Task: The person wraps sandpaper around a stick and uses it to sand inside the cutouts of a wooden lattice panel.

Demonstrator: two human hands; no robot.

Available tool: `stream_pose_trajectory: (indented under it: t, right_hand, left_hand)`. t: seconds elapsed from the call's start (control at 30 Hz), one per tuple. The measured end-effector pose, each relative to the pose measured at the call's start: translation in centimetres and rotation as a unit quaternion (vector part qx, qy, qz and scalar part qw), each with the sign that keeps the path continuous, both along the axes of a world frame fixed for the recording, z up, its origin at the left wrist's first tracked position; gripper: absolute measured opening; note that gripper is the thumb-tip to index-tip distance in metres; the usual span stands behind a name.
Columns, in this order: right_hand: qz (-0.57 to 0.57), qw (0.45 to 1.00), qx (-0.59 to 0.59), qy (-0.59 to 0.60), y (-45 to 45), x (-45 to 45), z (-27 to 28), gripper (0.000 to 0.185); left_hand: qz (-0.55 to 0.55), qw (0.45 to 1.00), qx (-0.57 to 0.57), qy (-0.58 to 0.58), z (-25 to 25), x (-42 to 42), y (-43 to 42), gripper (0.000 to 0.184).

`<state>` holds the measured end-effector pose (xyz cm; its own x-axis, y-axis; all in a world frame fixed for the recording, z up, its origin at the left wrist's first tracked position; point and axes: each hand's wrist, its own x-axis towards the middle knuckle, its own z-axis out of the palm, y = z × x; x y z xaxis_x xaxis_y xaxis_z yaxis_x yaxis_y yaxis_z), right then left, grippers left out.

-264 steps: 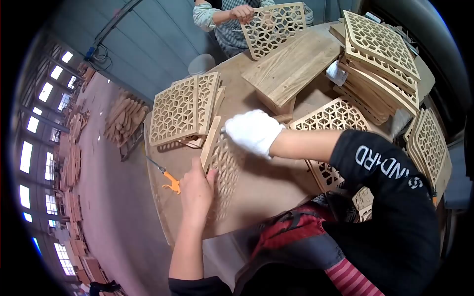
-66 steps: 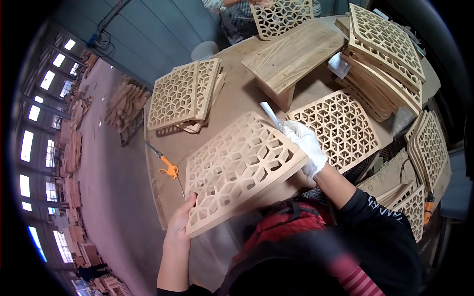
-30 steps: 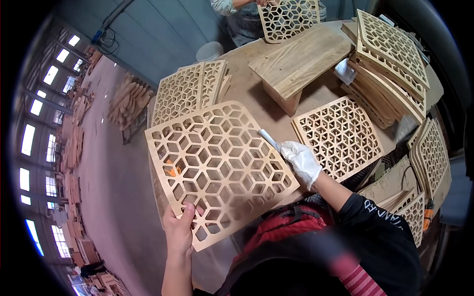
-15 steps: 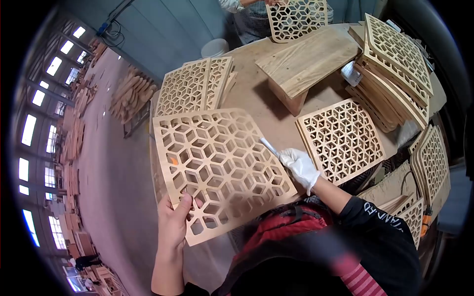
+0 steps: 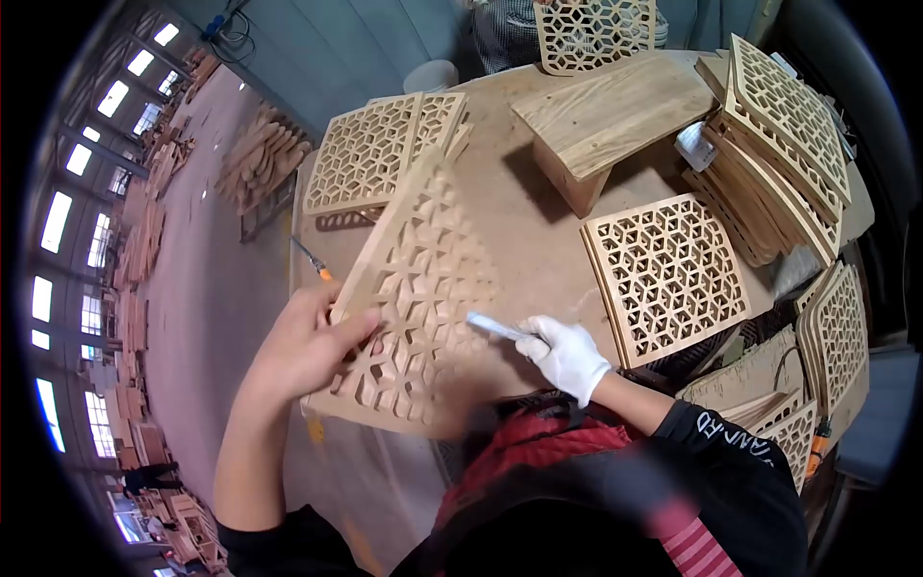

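The left hand (image 5: 317,337) is bare, its thumb and fingers clamped on the near-left edge of a lattice panel (image 5: 420,308). The white-gloved right hand (image 5: 569,361) has its fingers closed round a slim, pale stick (image 5: 492,326), whose material I cannot make out.

The relation that counts is stick to panel: the panel lies left of the gloved fingers, and the stick's long axis slants up and leftward from them, its tip overlapping the panel's right side in view. Whether they touch, I cannot tell. The left hand is the nearer, gripping the panel outright; the right hand is apart from it. The panel is tilted above the table (image 5: 524,240), its thick, plain edge running away from the left hand, its cut-outs smeared by blur.

Beyond the left hand, the orange handle of a tool (image 5: 325,274) shows. Right of the glove sits a squared stack (image 5: 670,279) of pale wooden panels, pierced with crisp star-and-diamond openings. Farther off, another stack (image 5: 363,159) lies at the table's left, near a solid bench-like stand (image 5: 615,108) with streaky grain. Curved boards (image 5: 769,207) are piled on the far right.
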<state>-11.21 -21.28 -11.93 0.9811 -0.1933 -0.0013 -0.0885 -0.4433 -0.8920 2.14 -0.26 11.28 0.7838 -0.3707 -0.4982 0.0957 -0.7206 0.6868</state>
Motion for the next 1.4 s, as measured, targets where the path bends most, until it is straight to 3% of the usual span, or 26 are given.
stream_pose_trajectory:
  t: [0.17,0.23,0.3,0.43,0.47,0.57,0.6,0.7,0.73,0.77,0.83,0.9,0.93,1.03,1.17,1.2,1.4]
  right_hand:
    - [0.114,0.978,-0.169,-0.034,-0.2,0.3,3.0,0.014]
    - [0.169,0.962,-0.214,-0.012,-0.5,0.4,3.8,0.013]
    - [0.151,0.963,-0.216,-0.062,0.0,0.6,3.0,0.006]
    - [0.12,0.958,-0.232,-0.118,0.8,1.6,2.4,0.007]
    - [0.114,0.957,-0.231,-0.129,1.0,2.0,2.3,0.008]
    - [0.11,0.956,-0.242,-0.127,1.5,2.5,2.7,0.009]
    - [0.111,0.956,-0.244,-0.124,1.6,2.6,3.0,0.01]
    - [0.105,0.962,-0.231,-0.1,2.8,2.9,3.4,0.013]
    - [0.105,0.964,-0.226,-0.09,3.4,3.0,3.2,0.013]
    - [0.107,0.966,-0.222,-0.08,3.9,3.1,3.0,0.013]
    - [0.107,0.969,-0.204,-0.087,4.6,3.3,2.8,0.012]
    - [0.113,0.968,-0.214,-0.07,4.9,3.8,3.1,0.012]
    - [0.097,0.97,-0.204,-0.093,5.0,4.0,2.3,0.025]
    - [0.096,0.971,-0.195,-0.101,3.4,3.9,2.9,0.03]
    - [0.13,0.949,-0.285,-0.026,2.1,4.8,4.9,0.02]
    - [0.114,0.954,-0.269,-0.073,1.8,5.2,5.0,0.014]
    - [0.083,0.963,-0.253,-0.027,1.5,6.4,4.2,0.015]
  left_hand:
    - [-0.048,0.997,0.067,0.006,-2.0,2.4,-1.7,0.033]
    - [-0.024,0.998,0.005,0.062,-2.6,3.5,-1.3,0.029]
    - [0.009,0.993,-0.055,0.107,-2.9,4.0,-1.3,0.027]
    - [0.009,0.986,-0.099,0.133,-2.9,4.4,-0.9,0.04]
    - [-0.01,0.986,-0.114,0.119,-3.1,4.2,-0.9,0.058]
    - [0.05,0.939,-0.299,0.161,-3.8,2.3,-0.4,0.076]
    - [0.037,0.911,-0.374,0.17,-4.4,1.6,0.0,0.09]
    - [-0.013,0.918,-0.395,-0.029,-7.0,-0.9,0.2,0.094]
    - [-0.024,0.951,-0.3,-0.074,-6.8,-0.8,0.6,0.089]
    - [0.044,0.947,-0.291,-0.131,-7.2,-1.7,-0.6,0.071]
    - [0.047,0.962,-0.206,-0.175,-7.9,-0.2,0.2,0.052]
    - [0.053,0.963,-0.195,-0.181,-7.5,0.5,-0.5,0.044]
    - [0.056,0.963,-0.189,-0.184,-7.3,0.8,-1.0,0.04]
    - [0.126,0.955,-0.229,-0.141,-6.8,1.6,-2.8,0.025]
    - [0.078,0.956,-0.238,-0.155,-7.1,2.7,-3.6,0.022]
    - [0.055,0.958,-0.229,-0.166,-7.0,2.7,-4.1,0.024]
    - [0.062,0.951,-0.187,-0.239,-7.0,4.6,-7.0,0.027]
